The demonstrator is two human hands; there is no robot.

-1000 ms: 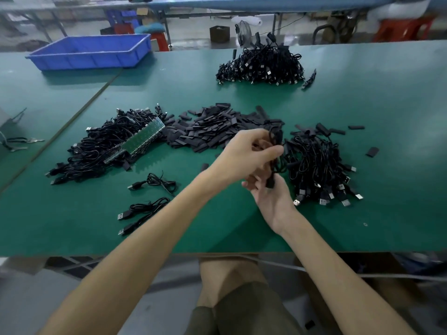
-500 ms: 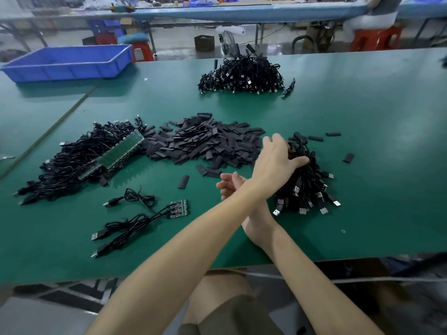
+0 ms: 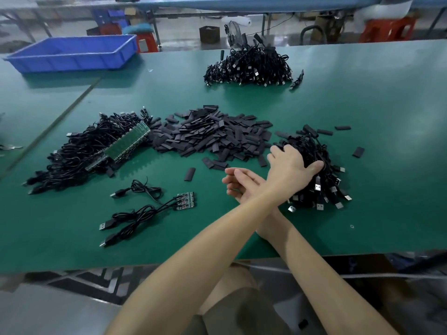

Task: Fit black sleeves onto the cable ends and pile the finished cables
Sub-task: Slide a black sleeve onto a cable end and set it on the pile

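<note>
On the table (image 3: 387, 93), the sleeve heap (image 3: 212, 136) lies mid-table, between the left cable pile (image 3: 79, 153) and the right cable pile (image 3: 321, 187). The far cable pile (image 3: 249, 66) sits behind, the bin (image 3: 72, 53) is at the far left, and loose cables (image 3: 135, 213) lie at the front left.

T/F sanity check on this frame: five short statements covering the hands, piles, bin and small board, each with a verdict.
1. The left hand rests on the right cable pile. True.
2. The right hand pinches a black sleeve. False: it is open, palm up and holding nothing, under the left forearm.
3. The sleeve heap lies between the left cable pile and the right cable pile. True.
4. The small circuit board lies inside the blue bin. False: it lies on the green table, at the end of the loose cables front left.
5. The blue bin stands at the far left. True.
</note>
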